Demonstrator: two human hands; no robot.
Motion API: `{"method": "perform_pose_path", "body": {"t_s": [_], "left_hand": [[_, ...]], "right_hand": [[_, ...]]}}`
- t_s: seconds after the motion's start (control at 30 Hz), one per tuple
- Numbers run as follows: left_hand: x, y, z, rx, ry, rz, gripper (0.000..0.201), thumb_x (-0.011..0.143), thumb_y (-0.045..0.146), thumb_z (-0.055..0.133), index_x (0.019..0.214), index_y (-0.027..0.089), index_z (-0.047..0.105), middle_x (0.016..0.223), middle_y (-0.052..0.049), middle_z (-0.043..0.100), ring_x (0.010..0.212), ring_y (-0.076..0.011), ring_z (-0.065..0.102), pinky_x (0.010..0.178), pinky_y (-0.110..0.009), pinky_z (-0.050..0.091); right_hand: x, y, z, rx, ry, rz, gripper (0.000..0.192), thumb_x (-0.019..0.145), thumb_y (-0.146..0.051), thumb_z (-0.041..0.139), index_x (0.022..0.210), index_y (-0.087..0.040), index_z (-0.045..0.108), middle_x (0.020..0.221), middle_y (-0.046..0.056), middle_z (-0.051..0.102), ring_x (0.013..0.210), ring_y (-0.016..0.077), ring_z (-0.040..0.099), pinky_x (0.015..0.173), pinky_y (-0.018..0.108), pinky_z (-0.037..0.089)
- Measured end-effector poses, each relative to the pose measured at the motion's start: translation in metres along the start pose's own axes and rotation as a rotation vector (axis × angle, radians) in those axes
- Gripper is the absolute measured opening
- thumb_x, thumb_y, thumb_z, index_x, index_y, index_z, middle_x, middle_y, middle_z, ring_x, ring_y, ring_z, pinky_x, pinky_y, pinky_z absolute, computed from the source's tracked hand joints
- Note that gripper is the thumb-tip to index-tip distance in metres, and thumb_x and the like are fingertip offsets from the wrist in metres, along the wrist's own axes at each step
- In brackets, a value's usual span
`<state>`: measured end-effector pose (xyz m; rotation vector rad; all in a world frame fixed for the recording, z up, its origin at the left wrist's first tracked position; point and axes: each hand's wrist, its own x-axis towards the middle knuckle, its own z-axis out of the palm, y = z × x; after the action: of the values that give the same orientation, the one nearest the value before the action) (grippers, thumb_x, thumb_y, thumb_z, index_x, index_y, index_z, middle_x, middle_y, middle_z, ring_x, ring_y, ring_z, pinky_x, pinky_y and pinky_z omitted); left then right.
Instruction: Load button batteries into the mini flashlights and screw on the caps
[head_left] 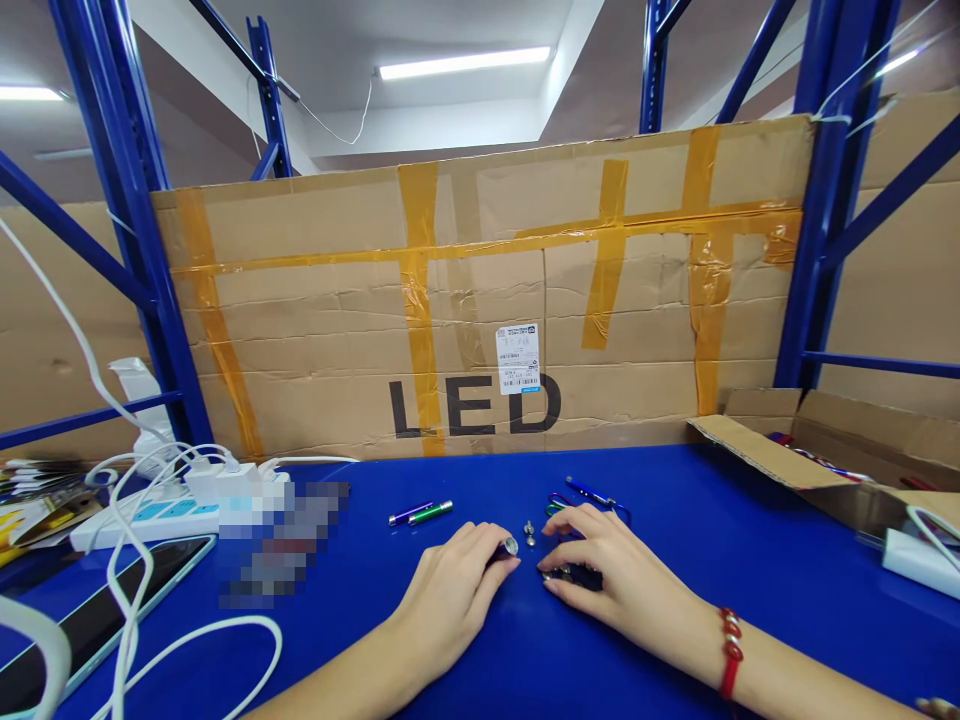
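My left hand (466, 585) is closed around a short dark purple metal tube (508, 548), whose silvery open end points right. Just right of it, my right hand (592, 560) curves over the table, thumb and index fingertips close together in a pinch. What sits between those tips is too small to make out. Dark, shiny small parts (566, 573) lie partly hidden under that palm. Small silver metal pieces (529, 533) rest between the two hands. Beyond my left hand lie a purple tube (410, 514) and a green tube (431, 513), side by side.
Behind the right hand are a blue pen-like tool (591, 492) and a partly hidden green-handled tool (556, 503). At left are a power strip (176, 517), white cables (124, 560) and a phone (97, 610). A cardboard panel (337, 350) closes the back; an open carton (795, 465) stands right.
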<state>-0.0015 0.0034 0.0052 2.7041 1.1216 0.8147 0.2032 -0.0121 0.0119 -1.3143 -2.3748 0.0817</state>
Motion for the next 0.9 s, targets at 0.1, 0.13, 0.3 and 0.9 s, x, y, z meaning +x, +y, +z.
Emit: {"method": "perform_pose_path", "body": {"t_s": [0.1, 0.13, 0.3, 0.9], "left_hand": [[-0.001, 0.0007, -0.0004, 0.004, -0.019, -0.018, 0.013, 0.094, 0.026, 0.036, 0.089, 0.02, 0.047, 0.09, 0.001, 0.058, 0.082, -0.0153, 0.052, 0.071, -0.026, 0.039], [-0.0013, 0.0008, -0.0003, 0.004, -0.023, -0.023, 0.013, 0.094, 0.027, 0.036, 0.089, 0.02, 0.047, 0.09, 0.001, 0.058, 0.082, -0.0155, 0.052, 0.071, -0.026, 0.039], [-0.0019, 0.0006, 0.0015, 0.009, -0.031, -0.03, 0.014, 0.093, 0.029, 0.037, 0.087, 0.02, 0.047, 0.089, 0.001, 0.058, 0.082, -0.0164, 0.052, 0.07, -0.027, 0.039], [-0.0017, 0.0012, 0.0008, -0.004, -0.043, -0.027, 0.014, 0.093, 0.029, 0.038, 0.086, 0.02, 0.046, 0.088, 0.001, 0.057, 0.082, -0.0162, 0.052, 0.07, -0.027, 0.038]], "right_hand": [[0.0005, 0.0003, 0.0003, 0.005, -0.001, 0.007, 0.014, 0.082, -0.026, 0.059, 0.092, -0.024, 0.07, 0.11, 0.007, 0.056, 0.105, 0.0238, 0.049, 0.09, 0.041, 0.038], [0.0005, 0.0007, 0.0006, 0.007, 0.0, 0.008, 0.015, 0.082, -0.026, 0.059, 0.092, -0.024, 0.07, 0.11, 0.007, 0.056, 0.105, 0.0237, 0.049, 0.089, 0.04, 0.039], [-0.0005, 0.0025, 0.0008, 0.017, 0.003, -0.016, 0.012, 0.082, -0.03, 0.06, 0.087, -0.025, 0.07, 0.109, 0.006, 0.056, 0.105, 0.0235, 0.049, 0.089, 0.04, 0.038], [0.0005, 0.004, 0.0022, 0.088, 0.001, -0.006, 0.007, 0.08, -0.027, 0.063, 0.079, -0.022, 0.066, 0.106, 0.005, 0.055, 0.102, 0.0226, 0.049, 0.087, 0.04, 0.038]]}}
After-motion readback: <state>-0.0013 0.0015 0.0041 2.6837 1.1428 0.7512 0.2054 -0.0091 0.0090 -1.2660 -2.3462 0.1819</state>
